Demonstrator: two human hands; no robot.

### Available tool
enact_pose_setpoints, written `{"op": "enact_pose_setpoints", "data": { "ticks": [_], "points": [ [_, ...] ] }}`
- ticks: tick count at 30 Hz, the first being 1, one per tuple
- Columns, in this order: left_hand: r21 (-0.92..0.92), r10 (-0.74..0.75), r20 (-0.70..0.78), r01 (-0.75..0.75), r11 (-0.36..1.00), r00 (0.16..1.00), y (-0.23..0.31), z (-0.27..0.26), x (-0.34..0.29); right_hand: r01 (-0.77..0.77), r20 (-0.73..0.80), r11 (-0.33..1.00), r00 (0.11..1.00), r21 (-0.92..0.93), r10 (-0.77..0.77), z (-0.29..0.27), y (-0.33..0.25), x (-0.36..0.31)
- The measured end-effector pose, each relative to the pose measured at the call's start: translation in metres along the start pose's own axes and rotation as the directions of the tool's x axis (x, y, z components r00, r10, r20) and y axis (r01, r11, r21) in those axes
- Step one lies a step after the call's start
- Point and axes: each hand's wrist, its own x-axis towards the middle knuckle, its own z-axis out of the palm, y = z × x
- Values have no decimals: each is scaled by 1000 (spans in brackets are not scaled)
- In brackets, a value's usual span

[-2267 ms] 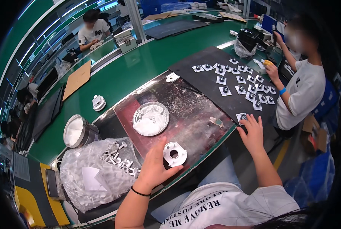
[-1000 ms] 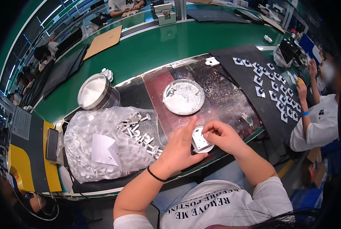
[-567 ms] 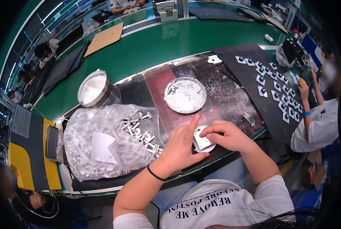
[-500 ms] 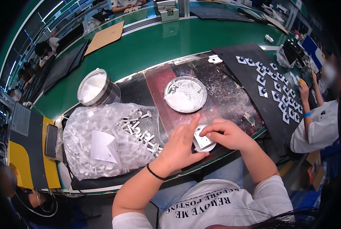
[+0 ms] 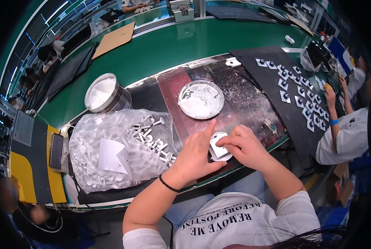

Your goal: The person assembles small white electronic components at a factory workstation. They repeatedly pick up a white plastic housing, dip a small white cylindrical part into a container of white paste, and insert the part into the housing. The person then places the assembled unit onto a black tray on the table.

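White square plate [image 5: 218,152] atop round white base [image 5: 219,135], between wide-spread fingers of left hand [image 5: 191,158]; right hand's [image 5: 247,148] fingers bunched on plate, grip unclear.

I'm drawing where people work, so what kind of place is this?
It's probably a factory workshop. There's a long green workbench, a clear plastic bag with lots of white pegs in it, and many small square pieces spread out on a black mat.

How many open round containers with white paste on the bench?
2: the tin beyond the plastic bag, and the shallow dish just beyond the person's left hand. Others may be hidden behind the bag.
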Motion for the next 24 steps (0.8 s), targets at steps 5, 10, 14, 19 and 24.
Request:
{"op": "enact_pose_setpoints", "data": {
  "ticks": [5, 10, 14, 19, 24],
  "points": [
    [14, 1, 26, -2, 1000, 1000, -2, -1, 0, 43, -34, 977, 998, -211, -52, 0, -10, -3],
    [31, 27, -13, -27, 999, 1000, -1, -3, -1, 145, -81, 956, 982, -253, -171, 3, -8, -3],
    [160, -20, -115, 38, 986, 993, 3, -39, 4, 34, -325, 999, 946, 29, -22, -3, 7, -4],
    [459, -319, -129, 342, 820, 939, -26, -76, -16, 23, -462, 992, 886, 121, 36, -19, 16, -8],
    [409, -541, -125, 540, 736, 832, -40, -67, -14, 43, -451, 995, 892, 92, 3, -13, 17, -9]
  ]
}}
